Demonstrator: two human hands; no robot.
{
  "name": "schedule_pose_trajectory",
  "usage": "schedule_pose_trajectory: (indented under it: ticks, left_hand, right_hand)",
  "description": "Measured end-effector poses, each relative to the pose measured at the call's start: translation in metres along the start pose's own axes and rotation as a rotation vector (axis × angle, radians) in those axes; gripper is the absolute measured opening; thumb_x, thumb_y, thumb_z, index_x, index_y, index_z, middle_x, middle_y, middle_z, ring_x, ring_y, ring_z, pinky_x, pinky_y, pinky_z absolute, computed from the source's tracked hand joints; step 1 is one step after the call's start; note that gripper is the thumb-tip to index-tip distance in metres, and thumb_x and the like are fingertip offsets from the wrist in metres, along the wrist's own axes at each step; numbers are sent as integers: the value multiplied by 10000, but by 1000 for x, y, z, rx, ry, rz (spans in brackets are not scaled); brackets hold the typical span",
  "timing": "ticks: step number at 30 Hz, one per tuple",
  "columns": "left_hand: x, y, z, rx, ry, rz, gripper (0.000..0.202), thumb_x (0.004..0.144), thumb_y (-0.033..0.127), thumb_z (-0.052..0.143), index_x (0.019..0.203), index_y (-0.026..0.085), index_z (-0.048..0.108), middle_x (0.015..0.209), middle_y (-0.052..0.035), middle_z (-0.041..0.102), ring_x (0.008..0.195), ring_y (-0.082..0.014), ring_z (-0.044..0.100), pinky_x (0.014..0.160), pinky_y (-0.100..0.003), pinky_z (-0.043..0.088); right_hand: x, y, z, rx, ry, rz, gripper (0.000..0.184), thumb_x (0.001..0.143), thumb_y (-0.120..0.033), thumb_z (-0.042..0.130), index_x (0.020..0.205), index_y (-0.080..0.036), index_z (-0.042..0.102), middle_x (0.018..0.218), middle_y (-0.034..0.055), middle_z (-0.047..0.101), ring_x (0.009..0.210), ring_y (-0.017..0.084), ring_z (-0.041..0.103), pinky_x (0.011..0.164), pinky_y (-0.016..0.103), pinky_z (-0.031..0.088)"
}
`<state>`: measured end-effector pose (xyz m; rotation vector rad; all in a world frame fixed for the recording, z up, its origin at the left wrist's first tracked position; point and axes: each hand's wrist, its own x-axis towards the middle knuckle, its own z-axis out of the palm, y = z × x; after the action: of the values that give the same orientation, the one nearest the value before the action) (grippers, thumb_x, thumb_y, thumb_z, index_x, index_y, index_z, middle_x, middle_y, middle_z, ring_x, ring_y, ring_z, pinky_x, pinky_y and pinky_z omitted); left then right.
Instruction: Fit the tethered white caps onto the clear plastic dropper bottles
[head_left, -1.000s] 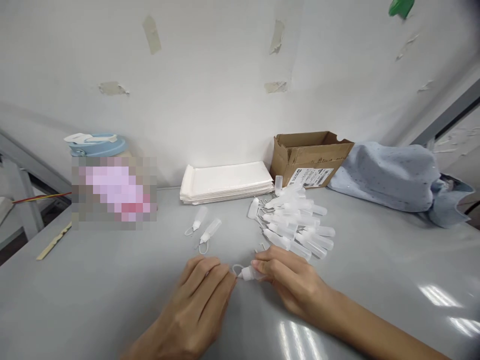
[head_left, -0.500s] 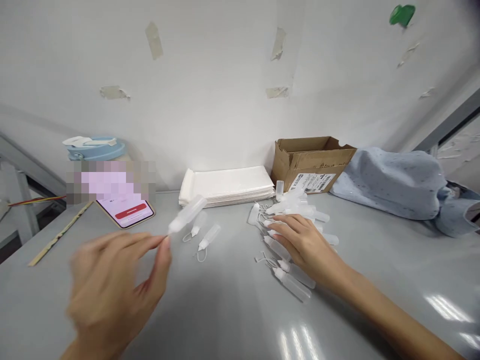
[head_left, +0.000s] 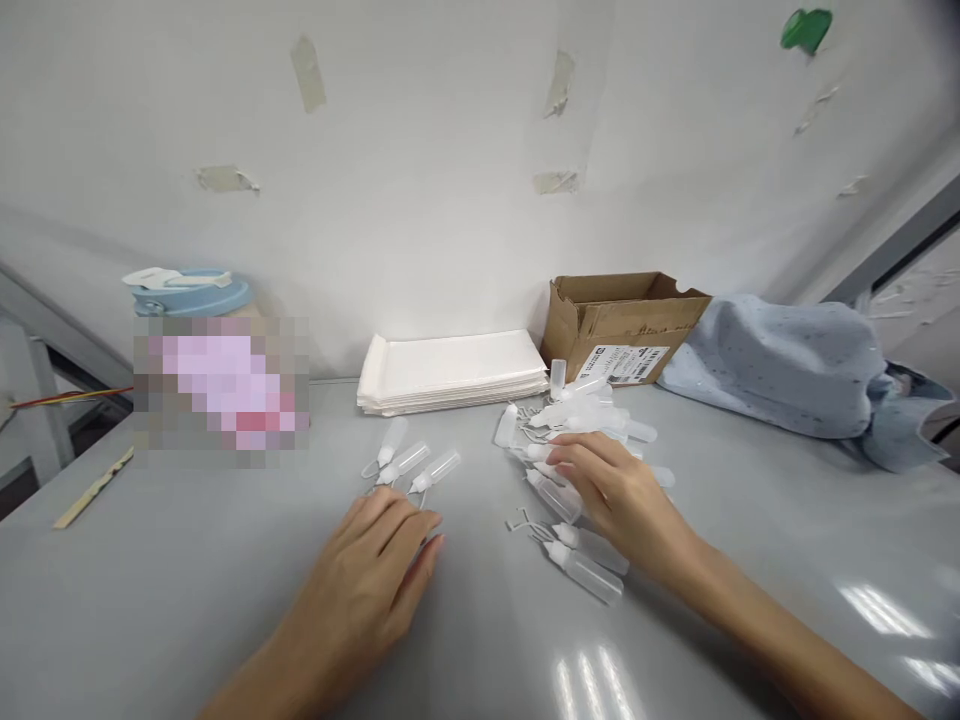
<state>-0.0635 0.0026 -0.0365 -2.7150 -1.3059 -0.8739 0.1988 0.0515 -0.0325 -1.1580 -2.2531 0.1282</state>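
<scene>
My left hand (head_left: 375, 560) is low over the table, just in front of three small translucent squeeze bottles. Its fingers are bent, with a small gap between index finger and thumb, and nothing shows in them. The three bottles, a rear one (head_left: 393, 438), a middle one (head_left: 406, 461) and a right one (head_left: 436, 470), lie side by side with narrow tips toward me. Over a loose pile of similar bottles (head_left: 592, 412) is my right hand (head_left: 619, 485), its fingertips closed on a squeeze bottle (head_left: 535, 453); the thumb is partly hidden. Thin cap straps trail from several bottles.
A stack of white padded envelopes (head_left: 454, 372) lies against the wall. Right of it are an open cardboard box (head_left: 619, 325) and light blue cloth (head_left: 780, 370). At left are a blue-lidded container (head_left: 191, 293), a blurred-out patch and a thin strip (head_left: 94, 490).
My left hand has moved right and down, and the bottle it pinched now lies beside the other two. My right hand stays at the pile with only a slight shift.
</scene>
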Motion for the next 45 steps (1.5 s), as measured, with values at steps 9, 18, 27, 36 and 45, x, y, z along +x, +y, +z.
schedule_pose_trajectory:
  ticks: [9, 18, 27, 36, 45]
  left_hand:
    - [0, 5, -3, -236, -121, -264, 289, 925, 240, 415, 1213, 256, 419, 904, -12, 592, 838, -167, 566, 748, -293, 488]
    - [3, 15, -13, -441, -116, -382, 136, 918, 253, 428, 874, 240, 556, 730, 30, 576, 669, -119, 552, 547, -181, 436]
    - [12, 20, -19, -460, -80, -257, 203, 898, 172, 432, 792, 201, 603, 697, 12, 599, 645, -115, 552, 578, -194, 438]
    - [12, 20, -16, -432, -45, -183, 195, 883, 127, 446, 841, 209, 618, 698, 8, 603, 641, -122, 541, 579, -211, 444]
    - [12, 21, -19, -425, -56, -187, 207, 890, 130, 428, 821, 202, 610, 708, 2, 605, 646, -122, 540, 581, -210, 445]
  right_hand:
    - [-7, -35, -12, 415, -65, 96, 221, 893, -159, 495, 1086, -259, 534, 959, -12, 664, 852, 127, 636, 697, 215, 516]
    - [-12, -38, -6, 411, -57, 78, 285, 865, -124, 538, 1121, -251, 539, 1026, -11, 667, 950, 123, 624, 824, 221, 497]
    - [-14, -44, -7, 499, -72, 7, 292, 858, -101, 548, 1123, -221, 566, 1046, 12, 657, 1010, 125, 603, 881, 219, 483]
    - [-13, -48, -7, 537, -92, -22, 284, 850, -84, 552, 1107, -202, 580, 1009, 28, 669, 943, 141, 616, 820, 244, 507]
    - [-10, -52, -11, 541, -64, -37, 285, 840, -78, 552, 1099, -189, 599, 965, 47, 674, 904, 157, 631, 775, 259, 523]
